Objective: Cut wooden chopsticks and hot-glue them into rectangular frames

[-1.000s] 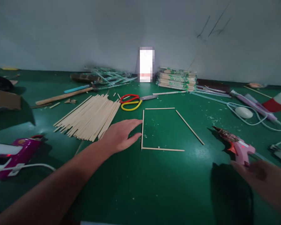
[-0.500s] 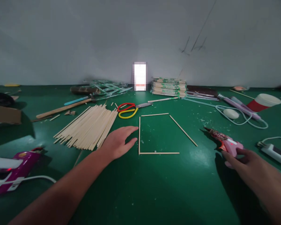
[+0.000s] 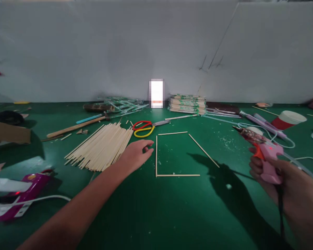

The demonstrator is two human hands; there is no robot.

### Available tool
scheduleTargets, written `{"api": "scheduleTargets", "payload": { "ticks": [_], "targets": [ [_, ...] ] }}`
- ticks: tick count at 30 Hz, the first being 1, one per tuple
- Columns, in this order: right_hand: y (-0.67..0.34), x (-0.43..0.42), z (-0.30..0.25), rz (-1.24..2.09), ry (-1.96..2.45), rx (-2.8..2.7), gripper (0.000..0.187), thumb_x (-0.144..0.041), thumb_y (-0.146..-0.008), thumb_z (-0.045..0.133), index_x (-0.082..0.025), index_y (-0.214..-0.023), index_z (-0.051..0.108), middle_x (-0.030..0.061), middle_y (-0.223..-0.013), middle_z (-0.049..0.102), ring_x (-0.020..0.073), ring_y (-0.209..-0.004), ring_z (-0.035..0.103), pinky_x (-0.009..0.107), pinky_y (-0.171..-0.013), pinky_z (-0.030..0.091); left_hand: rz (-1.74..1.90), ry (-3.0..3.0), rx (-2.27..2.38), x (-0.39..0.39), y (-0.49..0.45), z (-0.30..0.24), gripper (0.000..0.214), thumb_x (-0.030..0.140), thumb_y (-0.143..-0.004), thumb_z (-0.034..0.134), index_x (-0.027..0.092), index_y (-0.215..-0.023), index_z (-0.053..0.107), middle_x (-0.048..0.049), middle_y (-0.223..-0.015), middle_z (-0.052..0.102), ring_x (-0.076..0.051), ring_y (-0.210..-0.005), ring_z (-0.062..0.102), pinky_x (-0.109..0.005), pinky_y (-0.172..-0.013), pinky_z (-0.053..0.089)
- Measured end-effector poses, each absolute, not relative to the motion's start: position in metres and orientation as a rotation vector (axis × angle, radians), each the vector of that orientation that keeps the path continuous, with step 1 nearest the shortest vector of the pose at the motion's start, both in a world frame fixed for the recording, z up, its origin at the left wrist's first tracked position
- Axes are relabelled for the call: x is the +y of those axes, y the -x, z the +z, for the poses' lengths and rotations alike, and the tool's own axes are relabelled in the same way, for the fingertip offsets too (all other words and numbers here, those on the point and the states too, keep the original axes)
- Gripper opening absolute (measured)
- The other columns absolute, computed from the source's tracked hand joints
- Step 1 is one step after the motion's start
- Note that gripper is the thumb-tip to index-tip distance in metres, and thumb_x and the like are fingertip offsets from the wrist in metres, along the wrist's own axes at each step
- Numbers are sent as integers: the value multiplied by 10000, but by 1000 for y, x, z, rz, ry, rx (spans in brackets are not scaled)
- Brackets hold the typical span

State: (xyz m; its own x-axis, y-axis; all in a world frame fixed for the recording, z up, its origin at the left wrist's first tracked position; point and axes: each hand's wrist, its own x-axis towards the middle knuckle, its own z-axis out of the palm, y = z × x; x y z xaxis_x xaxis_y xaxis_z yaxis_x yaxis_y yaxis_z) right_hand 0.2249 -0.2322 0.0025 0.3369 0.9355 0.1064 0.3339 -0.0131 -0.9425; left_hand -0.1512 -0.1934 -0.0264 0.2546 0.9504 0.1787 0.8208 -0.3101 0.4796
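Observation:
My right hand [image 3: 284, 180] is wrapped round the grip of a pink glue gun [image 3: 263, 151] and holds it off the green table, nozzle pointing up-left. My left hand [image 3: 135, 154] lies on the table with fingers stretched out, fingertips touching the left stick of a rectangle of thin wooden sticks [image 3: 156, 156]. The rectangle's bottom stick [image 3: 177, 175] and top stick [image 3: 172, 133] lie flat, and a fourth stick [image 3: 203, 150] lies slanted at the right. A fan of loose wooden sticks [image 3: 101, 147] lies just left of my left hand.
Red and yellow scissors [image 3: 144, 127] lie behind the rectangle. A purple glue gun [image 3: 21, 192] with a white cord sits at the near left. Bundled sticks [image 3: 187, 103] stand by the wall. A red and white cup [image 3: 288, 119], a white cable and a cardboard piece [image 3: 9, 132] lie around.
My right hand closed on the pink glue gun and lifted it off the table. My left hand stayed by the left stick.

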Motion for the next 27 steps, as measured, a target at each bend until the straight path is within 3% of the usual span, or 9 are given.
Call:
{"api": "scheduleTargets", "payload": {
  "ticks": [3,5,8,14,19,27],
  "targets": [
    [-199,-213,12,1114,1320,-937,160,-380,-792,539,-247,-745,615,29,-573,489,180,-483,492,317,-392,394,445,-2375,1691,-173,140,-16,260,291,-830,511,175,-1012,656,-52,-828,697,-176,-747,644,-291,-662,512],
    [-176,-199,18,1239,1161,-991,209,-375,-800,512,-208,-798,638,-11,-520,381,143,-442,391,289,-375,324,369,-2459,1761,-157,129,-13,235,270,-825,505,179,-969,667,-57,-867,686,-197,-808,636,-307,-691,502],
    [-146,-181,24,1291,1061,-964,251,-384,-797,496,-172,-790,630,-26,-507,357,117,-450,351,260,-397,295,290,-2634,1812,-135,112,-14,237,253,-834,476,169,-940,671,-90,-971,652,-222,-846,618,-314,-653,490],
    [-112,-153,16,1331,1010,-774,201,-371,-762,547,-177,-719,578,-41,-529,406,93,-470,390,217,-434,348,180,-2811,1660,-107,94,-25,231,204,-832,461,134,-797,678,-131,-883,642,-259,-887,576,-342,-690,474],
    [-92,-134,-1,1399,983,-662,199,-357,-752,568,-168,-692,561,-27,-567,497,88,-473,450,205,-437,383,159,-2856,1529,-103,99,-30,243,173,-853,416,140,-859,656,-108,-902,637,-232,-926,566,-337,-776,464],
    [-65,-122,-11,1490,929,-816,217,-354,-784,528,-161,-698,579,-16,-526,544,86,-417,478,196,-397,365,209,-2824,1506,-103,103,-39,188,248,-860,488,160,-896,650,-72,-914,627,-213,-926,579,-316,-795,465]
  ]
}}
